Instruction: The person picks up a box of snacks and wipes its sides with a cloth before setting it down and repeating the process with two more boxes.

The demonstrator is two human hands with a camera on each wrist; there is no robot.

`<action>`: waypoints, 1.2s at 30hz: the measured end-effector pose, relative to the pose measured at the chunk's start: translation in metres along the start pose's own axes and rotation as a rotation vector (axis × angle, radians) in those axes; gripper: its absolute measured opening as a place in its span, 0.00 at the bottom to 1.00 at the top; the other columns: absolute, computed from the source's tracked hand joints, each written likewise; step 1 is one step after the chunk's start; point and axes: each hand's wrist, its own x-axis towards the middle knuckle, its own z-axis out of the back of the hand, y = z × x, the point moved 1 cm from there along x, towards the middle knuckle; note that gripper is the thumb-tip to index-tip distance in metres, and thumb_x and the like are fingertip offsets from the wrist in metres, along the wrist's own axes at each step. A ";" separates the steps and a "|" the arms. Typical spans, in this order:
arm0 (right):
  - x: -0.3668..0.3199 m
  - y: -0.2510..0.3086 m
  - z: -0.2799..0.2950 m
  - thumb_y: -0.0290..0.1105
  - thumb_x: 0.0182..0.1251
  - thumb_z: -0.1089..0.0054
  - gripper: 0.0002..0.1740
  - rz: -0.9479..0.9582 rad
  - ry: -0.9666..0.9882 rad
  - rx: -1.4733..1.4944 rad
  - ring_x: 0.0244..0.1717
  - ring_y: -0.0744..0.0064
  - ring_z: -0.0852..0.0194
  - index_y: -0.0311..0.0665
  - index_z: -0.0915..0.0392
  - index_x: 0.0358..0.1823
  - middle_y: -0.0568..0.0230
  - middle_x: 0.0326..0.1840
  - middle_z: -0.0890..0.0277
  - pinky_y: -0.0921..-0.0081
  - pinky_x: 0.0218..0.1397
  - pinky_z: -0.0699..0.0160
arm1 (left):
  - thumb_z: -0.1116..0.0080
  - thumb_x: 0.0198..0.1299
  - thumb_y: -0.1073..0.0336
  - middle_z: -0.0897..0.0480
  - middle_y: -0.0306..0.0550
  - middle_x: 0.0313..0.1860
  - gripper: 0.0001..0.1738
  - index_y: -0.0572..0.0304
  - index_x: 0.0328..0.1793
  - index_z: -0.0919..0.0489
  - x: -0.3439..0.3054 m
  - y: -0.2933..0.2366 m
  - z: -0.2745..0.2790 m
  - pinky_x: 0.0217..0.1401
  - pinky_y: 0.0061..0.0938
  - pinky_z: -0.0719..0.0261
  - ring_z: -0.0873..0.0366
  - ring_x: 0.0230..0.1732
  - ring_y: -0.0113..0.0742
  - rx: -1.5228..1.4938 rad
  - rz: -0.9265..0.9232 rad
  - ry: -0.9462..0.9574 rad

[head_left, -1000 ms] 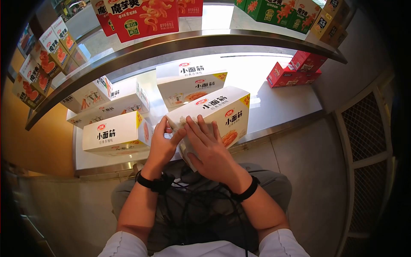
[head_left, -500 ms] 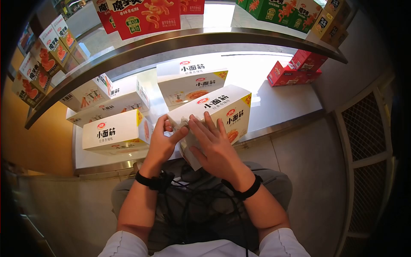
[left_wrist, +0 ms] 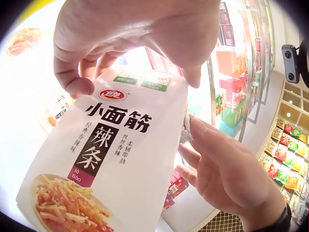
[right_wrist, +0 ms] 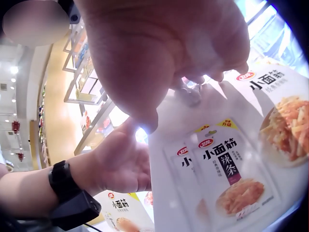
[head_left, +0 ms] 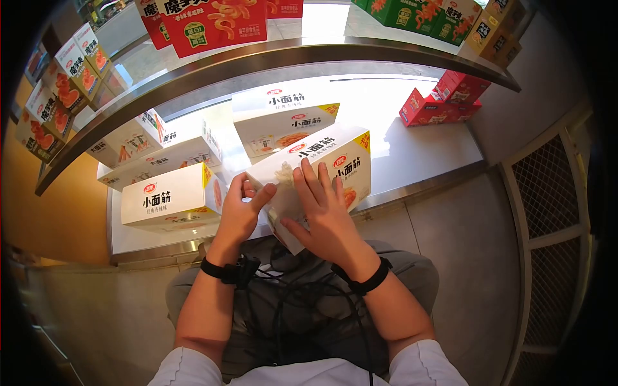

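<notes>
A white snack carton (head_left: 327,139) with black lettering and a noodle-like food picture tilts between my hands at the front edge of the shelf. At its left end, my left hand (head_left: 238,215) grips the carton edge with curled fingers, and the thumb lies on the opposite side in the left wrist view. The right hand (head_left: 322,222) rests on the carton with its fingers straight and spread. Beside those fingers lies a crumpled whitish cloth or tissue (head_left: 284,175), partly hidden by the hand. The right wrist view shows the carton's side with pictured snack packets (right_wrist: 234,169).
Matching white cartons stand to the left (head_left: 167,199) and behind (head_left: 277,119). Red boxes (head_left: 428,110) sit at the right of the lower shelf (head_left: 412,170). A metal-edged upper shelf (head_left: 309,55) with red and green boxes overhangs them. Black cables (head_left: 283,309) cross the lap.
The right hand has slid a little farther up the carton, its fingers more spread. More of the crumpled cloth shows between the hands. The left hand stays at the carton's edge.
</notes>
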 end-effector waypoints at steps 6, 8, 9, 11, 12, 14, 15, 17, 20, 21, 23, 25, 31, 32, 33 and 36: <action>-0.002 -0.008 -0.006 0.51 0.65 0.34 0.51 -0.095 -0.054 -0.028 0.80 0.25 0.56 0.33 0.49 0.80 0.31 0.83 0.58 0.28 0.74 0.52 | 0.28 0.59 0.43 0.25 0.36 0.37 0.40 0.71 0.63 0.26 0.001 0.000 -0.002 0.51 0.21 0.29 0.30 0.43 0.26 -0.011 0.000 -0.006; -0.002 -0.011 -0.007 0.52 0.65 0.34 0.51 -0.108 -0.064 -0.019 0.80 0.25 0.56 0.33 0.49 0.80 0.31 0.83 0.58 0.28 0.74 0.52 | 0.29 0.60 0.43 0.24 0.37 0.37 0.39 0.71 0.63 0.25 0.000 0.000 -0.003 0.51 0.21 0.29 0.29 0.43 0.25 -0.030 0.017 -0.016; -0.002 -0.014 -0.009 0.51 0.66 0.35 0.50 -0.139 -0.056 -0.004 0.81 0.26 0.59 0.34 0.49 0.81 0.31 0.83 0.60 0.30 0.76 0.55 | 0.29 0.60 0.43 0.24 0.37 0.38 0.39 0.71 0.63 0.25 0.000 0.000 -0.002 0.51 0.21 0.29 0.29 0.43 0.25 -0.028 0.036 -0.027; -0.003 -0.017 -0.012 0.51 0.68 0.36 0.49 -0.174 -0.049 0.011 0.83 0.28 0.62 0.36 0.50 0.81 0.32 0.84 0.62 0.31 0.78 0.59 | 0.29 0.60 0.43 0.23 0.38 0.39 0.39 0.71 0.63 0.25 0.001 0.000 -0.002 0.52 0.21 0.29 0.29 0.43 0.26 -0.015 0.046 -0.015; -0.002 -0.017 -0.013 0.47 0.67 0.35 0.45 -0.153 -0.108 -0.007 0.80 0.27 0.57 0.36 0.45 0.79 0.32 0.82 0.57 0.33 0.75 0.51 | 0.30 0.60 0.43 0.23 0.38 0.39 0.39 0.71 0.63 0.25 0.002 0.001 -0.001 0.52 0.21 0.28 0.29 0.43 0.26 -0.009 0.050 -0.009; -0.001 -0.020 -0.012 0.44 0.67 0.35 0.42 -0.132 -0.167 -0.028 0.77 0.26 0.51 0.36 0.41 0.77 0.32 0.80 0.52 0.35 0.72 0.44 | 0.29 0.59 0.42 0.22 0.39 0.40 0.40 0.71 0.64 0.26 0.003 0.003 0.000 0.53 0.23 0.28 0.29 0.44 0.26 0.031 0.045 -0.003; 0.000 -0.022 -0.011 0.38 0.66 0.34 0.36 -0.165 -0.178 0.057 0.72 0.32 0.42 0.36 0.35 0.73 0.36 0.73 0.42 0.42 0.67 0.37 | 0.29 0.59 0.42 0.22 0.39 0.41 0.41 0.71 0.64 0.26 0.003 0.003 0.000 0.53 0.23 0.28 0.29 0.44 0.26 0.048 0.041 -0.001; 0.001 -0.024 -0.009 0.32 0.65 0.34 0.30 -0.199 -0.189 0.141 0.66 0.38 0.33 0.36 0.29 0.68 0.40 0.66 0.33 0.49 0.62 0.30 | 0.29 0.58 0.42 0.22 0.40 0.42 0.42 0.71 0.65 0.26 0.000 0.001 -0.002 0.54 0.25 0.27 0.28 0.45 0.27 0.039 0.009 0.000; 0.004 -0.023 -0.007 0.25 0.62 0.35 0.21 -0.200 -0.266 0.275 0.48 0.50 0.22 0.34 0.22 0.57 0.51 0.47 0.25 0.60 0.48 0.23 | 0.31 0.58 0.40 0.24 0.35 0.37 0.39 0.68 0.60 0.26 -0.005 -0.007 -0.007 0.70 0.37 0.51 0.26 0.41 0.27 0.047 -0.059 -0.028; 0.004 -0.024 -0.007 0.24 0.62 0.36 0.18 -0.170 -0.304 0.300 0.42 0.51 0.22 0.34 0.21 0.54 0.52 0.42 0.24 0.61 0.44 0.22 | 0.32 0.59 0.39 0.26 0.33 0.34 0.37 0.66 0.58 0.26 -0.006 -0.008 -0.007 0.78 0.42 0.63 0.25 0.38 0.26 0.062 -0.078 -0.040; 0.005 -0.025 -0.004 0.24 0.63 0.36 0.15 -0.143 -0.341 0.321 0.37 0.52 0.21 0.34 0.21 0.51 0.54 0.38 0.23 0.63 0.41 0.21 | 0.33 0.59 0.40 0.27 0.31 0.32 0.35 0.65 0.55 0.25 -0.007 -0.009 -0.008 0.85 0.48 0.78 0.24 0.36 0.26 0.080 -0.134 -0.054; 0.006 -0.027 0.004 0.23 0.64 0.38 0.11 -0.232 -0.376 0.390 0.36 0.55 0.21 0.35 0.21 0.47 0.53 0.37 0.24 0.64 0.39 0.21 | 0.32 0.59 0.41 0.27 0.31 0.32 0.34 0.65 0.55 0.25 -0.007 -0.008 -0.007 0.85 0.48 0.81 0.24 0.37 0.27 0.079 -0.170 -0.052; 0.006 -0.107 0.016 0.25 0.66 0.39 0.08 -0.535 -0.514 0.286 0.36 0.63 0.21 0.35 0.21 0.45 0.56 0.37 0.23 0.67 0.39 0.20 | 0.20 0.47 0.42 0.29 0.38 0.44 0.47 0.68 0.63 0.27 -0.010 -0.008 -0.003 0.48 0.23 0.29 0.32 0.44 0.27 0.092 -0.121 0.024; 0.004 -0.121 0.014 0.25 0.66 0.39 0.08 -0.534 -0.516 0.282 0.36 0.63 0.21 0.35 0.21 0.45 0.56 0.37 0.23 0.67 0.39 0.20 | 0.20 0.46 0.43 0.29 0.36 0.42 0.42 0.64 0.59 0.26 -0.010 -0.007 -0.002 0.47 0.23 0.28 0.30 0.46 0.28 0.115 -0.122 0.019; 0.004 -0.129 0.014 0.25 0.66 0.39 0.08 -0.590 -0.546 0.302 0.36 0.62 0.21 0.34 0.21 0.45 0.57 0.36 0.22 0.67 0.40 0.20 | 0.20 0.46 0.44 0.30 0.35 0.40 0.38 0.60 0.55 0.24 -0.010 -0.007 -0.002 0.45 0.23 0.26 0.27 0.48 0.28 0.139 -0.124 0.013; 0.000 -0.144 0.011 0.26 0.67 0.40 0.08 -0.702 -0.562 0.325 0.37 0.61 0.20 0.34 0.21 0.46 0.56 0.36 0.21 0.65 0.41 0.20 | 0.21 0.47 0.45 0.30 0.35 0.40 0.37 0.60 0.56 0.25 -0.009 -0.006 -0.001 0.47 0.24 0.26 0.28 0.47 0.28 0.147 -0.140 0.019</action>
